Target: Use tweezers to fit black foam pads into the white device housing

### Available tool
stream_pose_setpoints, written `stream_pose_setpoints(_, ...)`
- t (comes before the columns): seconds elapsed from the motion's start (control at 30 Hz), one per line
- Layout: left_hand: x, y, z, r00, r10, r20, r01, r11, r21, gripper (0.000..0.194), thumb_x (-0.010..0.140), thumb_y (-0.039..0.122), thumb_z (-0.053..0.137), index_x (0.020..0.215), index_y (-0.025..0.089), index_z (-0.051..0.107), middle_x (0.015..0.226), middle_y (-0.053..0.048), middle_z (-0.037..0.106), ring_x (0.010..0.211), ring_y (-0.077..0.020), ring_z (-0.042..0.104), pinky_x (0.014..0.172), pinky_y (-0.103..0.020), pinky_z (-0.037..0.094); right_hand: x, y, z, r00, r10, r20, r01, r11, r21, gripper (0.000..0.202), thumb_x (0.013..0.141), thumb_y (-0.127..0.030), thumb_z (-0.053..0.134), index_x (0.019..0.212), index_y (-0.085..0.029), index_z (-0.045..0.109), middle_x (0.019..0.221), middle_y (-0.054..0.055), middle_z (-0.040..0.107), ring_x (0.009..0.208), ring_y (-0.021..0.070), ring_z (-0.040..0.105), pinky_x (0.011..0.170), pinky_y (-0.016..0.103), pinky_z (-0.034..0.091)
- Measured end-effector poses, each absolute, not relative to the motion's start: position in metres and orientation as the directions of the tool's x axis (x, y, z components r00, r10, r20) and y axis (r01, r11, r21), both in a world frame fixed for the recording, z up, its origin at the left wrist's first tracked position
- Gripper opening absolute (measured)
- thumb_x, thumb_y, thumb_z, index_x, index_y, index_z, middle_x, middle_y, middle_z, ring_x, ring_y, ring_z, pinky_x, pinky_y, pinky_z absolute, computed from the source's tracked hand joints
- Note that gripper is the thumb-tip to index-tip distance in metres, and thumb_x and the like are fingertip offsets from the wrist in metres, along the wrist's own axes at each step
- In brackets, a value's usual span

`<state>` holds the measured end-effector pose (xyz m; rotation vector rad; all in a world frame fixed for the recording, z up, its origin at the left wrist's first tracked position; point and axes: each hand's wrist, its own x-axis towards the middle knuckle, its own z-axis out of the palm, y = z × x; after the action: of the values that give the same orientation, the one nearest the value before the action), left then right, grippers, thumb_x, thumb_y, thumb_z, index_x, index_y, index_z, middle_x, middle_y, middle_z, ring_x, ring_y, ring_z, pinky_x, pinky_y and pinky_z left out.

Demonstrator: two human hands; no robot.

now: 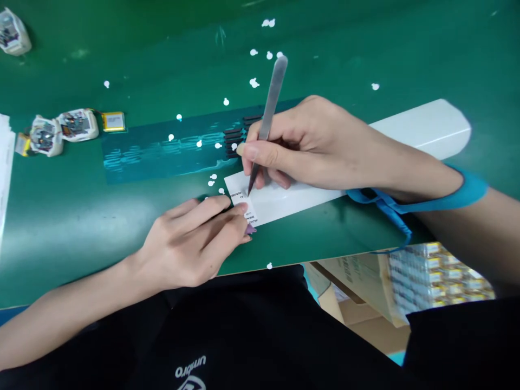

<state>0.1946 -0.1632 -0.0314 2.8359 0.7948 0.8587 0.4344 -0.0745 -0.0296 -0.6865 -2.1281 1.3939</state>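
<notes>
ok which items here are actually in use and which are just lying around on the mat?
In use:
right hand gripping the tweezers, tip on the white label strip
left hand, fingertips pressing the strip's near end

Lying about:
white paper dots
small white modules with a yellow battery
teal sheet
another module, far left corner
box of parts below the table edge

Clearly an electronics assembly workbench in a factory or workshop: green anti-static mat [365,49], blue grounding wrist strap [467,192], small half-built devices [60,130] with a flat yellow battery [113,121] (wired to one of them), and a carton of stacked yellow-tipped parts [439,279] below the bench edge.
</notes>
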Motion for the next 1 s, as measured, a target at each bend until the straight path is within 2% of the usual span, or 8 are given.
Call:
stream_pose_setpoints(0.23,0.194,-0.160,-0.030,0.703,0.549,0.452,0.469,-0.836,0.286,0.007,0.106,0.014,0.069,0.107,0.009,0.074,0.080,-0.007,0.078,0.080,-0.0212,0.075,0.060,-0.032,0.058,0.434,-0.071,-0.028,-0.752,0.658,0.022,0.107,0.156,-0.982,0.043,0.106,-0.052,0.072,0.077,-0.021,0.076,0.070,-0.001,0.077,0.056,0.0106,0.069,0.054,0.021,0.056)
stream_pose_setpoints(0.37,0.192,-0.159,-0.030,0.742,0.506,0.441,0.427,-0.863,0.270,0.010,0.105,0.015,0.070,0.111,0.007,0.073,0.089,-0.012,0.082,0.084,-0.0240,0.079,0.061,-0.034,0.058,0.432,-0.068,-0.026,-0.656,0.754,0.025,-0.006,0.028,-1.000,0.035,0.103,-0.043,0.079,0.082,-0.015,0.076,0.070,0.003,0.079,0.056,0.0128,0.073,0.052,0.019,0.060)
stream_pose_setpoints(0.43,0.192,-0.159,-0.027,0.717,0.533,0.449,0.388,-0.840,0.379,0.011,0.105,0.013,0.071,0.113,0.007,0.074,0.098,-0.013,0.085,0.089,-0.0246,0.082,0.074,-0.035,0.065,0.428,-0.072,-0.022,-0.570,0.819,0.073,-0.095,0.023,-0.995,0.032,0.099,-0.041,0.084,0.083,-0.015,0.075,0.070,0.003,0.079,0.059,0.0134,0.076,0.053,0.017,0.061)
stream_pose_setpoints(0.53,0.190,-0.158,-0.017,0.557,0.764,0.325,0.354,-0.572,0.740,0.017,0.106,0.013,0.070,0.120,0.018,0.078,0.106,-0.007,0.087,0.081,-0.0181,0.083,0.081,-0.031,0.070,0.423,-0.083,-0.014,-0.415,0.891,0.183,-0.242,0.086,-0.967,0.030,0.097,-0.041,0.086,0.084,-0.018,0.071,0.068,0.000,0.078,0.058,0.0138,0.074,0.048,0.020,0.058)
stream_pose_setpoints(0.63,0.186,-0.153,-0.009,0.383,0.915,0.123,0.240,-0.228,0.944,0.016,0.103,0.020,0.076,0.116,0.024,0.084,0.098,-0.002,0.086,0.056,-0.0112,0.074,0.055,-0.023,0.064,0.422,-0.094,-0.004,-0.327,0.933,0.150,-0.134,0.111,-0.985,0.031,0.098,-0.047,0.085,0.085,-0.023,0.069,0.073,-0.001,0.078,0.061,0.0151,0.074,0.047,0.023,0.057)
stream_pose_setpoints(0.7,0.183,-0.148,-0.008,0.354,0.934,0.049,0.195,-0.125,0.973,0.017,0.099,0.020,0.080,0.115,0.022,0.085,0.088,-0.002,0.084,0.049,-0.0100,0.068,0.047,-0.022,0.059,0.421,-0.097,0.001,-0.368,0.924,0.100,-0.030,0.096,-0.995,0.036,0.096,-0.059,0.082,0.091,-0.025,0.069,0.077,0.000,0.079,0.066,0.0178,0.076,0.051,0.025,0.061)
stream_pose_setpoints(0.8,0.181,-0.145,-0.013,0.434,0.900,-0.042,0.180,-0.041,0.983,0.031,0.094,0.013,0.080,0.125,0.019,0.081,0.089,-0.003,0.082,0.058,-0.0139,0.073,0.054,-0.025,0.066,0.418,-0.097,0.002,-0.438,0.895,0.083,-0.016,0.084,-0.996,0.045,0.094,-0.070,0.079,0.098,-0.025,0.070,0.075,0.001,0.077,0.066,0.0200,0.077,0.053,0.027,0.063)
stream_pose_setpoints(1.0,0.183,-0.150,-0.014,0.542,0.834,-0.102,0.081,0.070,0.994,0.032,0.094,0.006,0.076,0.123,0.021,0.078,0.102,-0.004,0.083,0.074,-0.0185,0.081,0.073,-0.033,0.075,0.409,-0.102,-0.009,-0.432,0.897,0.087,-0.067,0.065,-0.996,0.044,0.097,-0.066,0.078,0.096,-0.023,0.071,0.069,0.000,0.073,0.058,0.0161,0.072,0.050,0.024,0.061)
